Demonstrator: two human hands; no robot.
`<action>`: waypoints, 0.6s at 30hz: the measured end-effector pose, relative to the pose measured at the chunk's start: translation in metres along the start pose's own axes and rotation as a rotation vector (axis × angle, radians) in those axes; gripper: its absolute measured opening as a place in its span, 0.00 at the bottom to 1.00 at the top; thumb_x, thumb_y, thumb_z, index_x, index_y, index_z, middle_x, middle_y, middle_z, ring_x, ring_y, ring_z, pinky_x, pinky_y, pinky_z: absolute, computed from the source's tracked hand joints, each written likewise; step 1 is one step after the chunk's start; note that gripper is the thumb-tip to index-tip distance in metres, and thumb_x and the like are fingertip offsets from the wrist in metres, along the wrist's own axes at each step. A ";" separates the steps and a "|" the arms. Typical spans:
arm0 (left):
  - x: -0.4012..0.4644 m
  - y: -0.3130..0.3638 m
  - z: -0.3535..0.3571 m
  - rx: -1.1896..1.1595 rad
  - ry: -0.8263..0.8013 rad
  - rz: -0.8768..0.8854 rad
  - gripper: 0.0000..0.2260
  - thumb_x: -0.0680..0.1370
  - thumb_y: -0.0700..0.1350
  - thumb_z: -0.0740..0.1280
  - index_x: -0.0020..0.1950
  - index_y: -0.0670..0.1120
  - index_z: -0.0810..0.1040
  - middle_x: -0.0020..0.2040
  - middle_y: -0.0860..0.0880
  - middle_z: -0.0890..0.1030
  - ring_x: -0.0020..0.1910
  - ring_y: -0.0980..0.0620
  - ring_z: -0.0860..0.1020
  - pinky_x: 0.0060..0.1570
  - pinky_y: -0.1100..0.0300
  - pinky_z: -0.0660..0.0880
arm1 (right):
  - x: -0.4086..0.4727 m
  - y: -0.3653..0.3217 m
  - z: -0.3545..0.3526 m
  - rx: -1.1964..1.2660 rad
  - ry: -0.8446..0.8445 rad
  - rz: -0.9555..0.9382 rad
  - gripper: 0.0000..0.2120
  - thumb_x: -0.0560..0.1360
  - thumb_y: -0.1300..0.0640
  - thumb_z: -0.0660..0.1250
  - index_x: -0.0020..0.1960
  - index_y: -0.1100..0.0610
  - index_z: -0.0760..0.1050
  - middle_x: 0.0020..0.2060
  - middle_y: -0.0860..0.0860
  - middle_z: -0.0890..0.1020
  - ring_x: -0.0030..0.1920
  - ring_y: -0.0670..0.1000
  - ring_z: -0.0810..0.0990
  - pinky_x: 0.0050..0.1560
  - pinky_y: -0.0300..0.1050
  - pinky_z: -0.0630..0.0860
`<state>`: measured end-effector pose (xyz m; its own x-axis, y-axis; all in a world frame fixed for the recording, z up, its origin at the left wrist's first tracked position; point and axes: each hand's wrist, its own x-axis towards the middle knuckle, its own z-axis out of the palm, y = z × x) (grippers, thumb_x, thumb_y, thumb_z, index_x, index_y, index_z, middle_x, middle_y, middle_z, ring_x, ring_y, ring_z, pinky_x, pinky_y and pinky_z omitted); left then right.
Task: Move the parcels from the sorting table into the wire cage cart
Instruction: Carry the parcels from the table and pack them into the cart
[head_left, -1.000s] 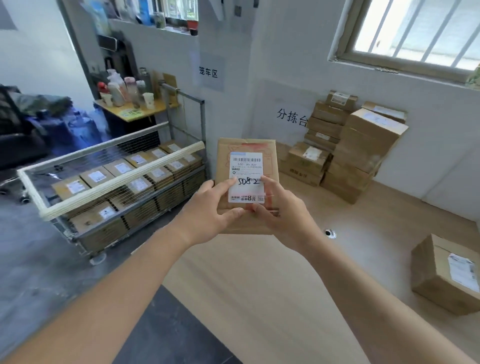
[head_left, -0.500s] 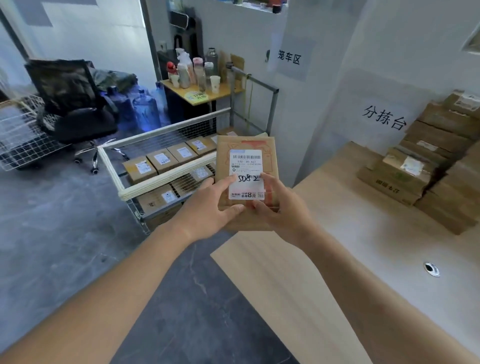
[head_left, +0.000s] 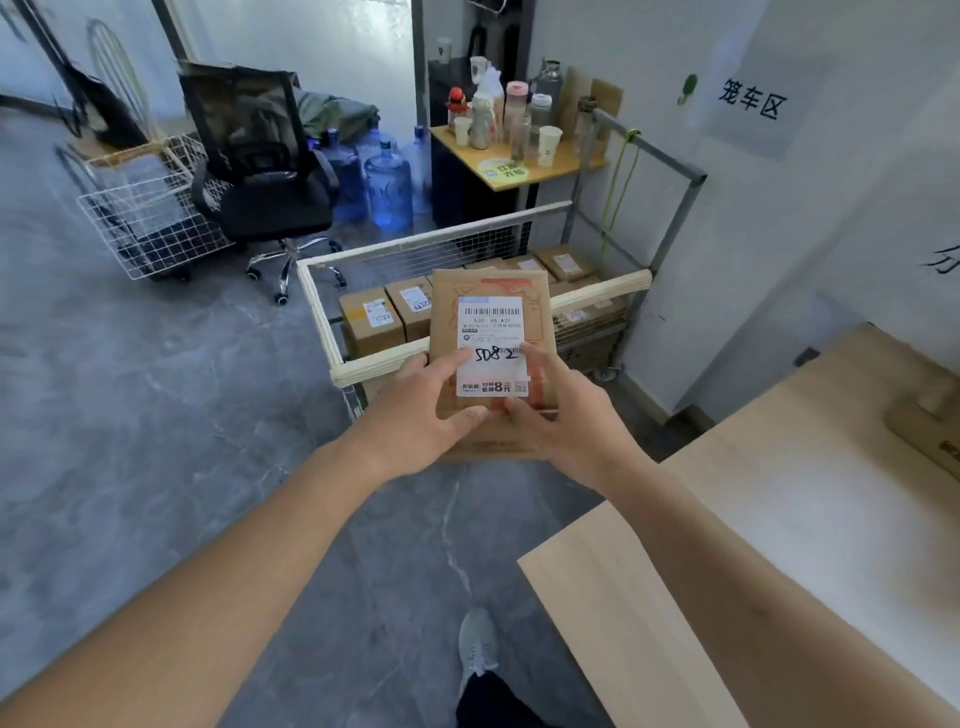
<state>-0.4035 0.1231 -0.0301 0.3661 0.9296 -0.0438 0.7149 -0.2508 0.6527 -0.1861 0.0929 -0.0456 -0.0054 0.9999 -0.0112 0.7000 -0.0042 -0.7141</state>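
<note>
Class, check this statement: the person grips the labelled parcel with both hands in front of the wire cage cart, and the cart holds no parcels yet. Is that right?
Not quite. The head view shows the wire cage cart already holds several parcels. The rest stands: the left hand and right hand both grip the labelled parcel in front of the cart.

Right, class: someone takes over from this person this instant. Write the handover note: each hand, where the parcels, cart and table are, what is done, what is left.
Left hand and right hand: both grip the held parcel, label up, thumbs on top.
Held parcel: in the air in front of the wire cage cart, not yet inside it.
Cart: several parcels in the cart already lie in rows.
Sorting table: to the right; one more box shows at its far edge.
Left: lower this parcel into the cart, then fetch what remains on the table.
</note>
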 end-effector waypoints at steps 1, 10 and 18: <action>0.011 -0.007 -0.004 0.007 0.001 -0.015 0.34 0.80 0.60 0.70 0.83 0.58 0.59 0.75 0.49 0.69 0.73 0.49 0.69 0.73 0.50 0.68 | 0.015 0.000 0.005 0.010 -0.011 -0.006 0.31 0.79 0.41 0.68 0.78 0.35 0.58 0.63 0.44 0.78 0.57 0.44 0.80 0.59 0.50 0.81; 0.120 -0.058 -0.026 0.051 0.017 -0.149 0.34 0.80 0.61 0.69 0.82 0.59 0.59 0.69 0.50 0.70 0.68 0.50 0.71 0.62 0.58 0.68 | 0.153 0.010 0.027 0.075 -0.103 -0.062 0.32 0.80 0.43 0.68 0.79 0.38 0.59 0.64 0.44 0.80 0.60 0.46 0.80 0.60 0.51 0.81; 0.197 -0.089 -0.050 0.053 0.000 -0.211 0.34 0.80 0.61 0.69 0.83 0.58 0.58 0.70 0.50 0.69 0.68 0.50 0.72 0.65 0.57 0.69 | 0.245 0.004 0.036 0.067 -0.174 -0.067 0.32 0.81 0.46 0.69 0.81 0.44 0.61 0.66 0.45 0.80 0.61 0.45 0.80 0.61 0.50 0.81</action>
<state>-0.4246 0.3422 -0.0588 0.2047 0.9629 -0.1756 0.8061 -0.0640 0.5883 -0.2104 0.3372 -0.0758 -0.1774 0.9810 -0.0787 0.6450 0.0555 -0.7622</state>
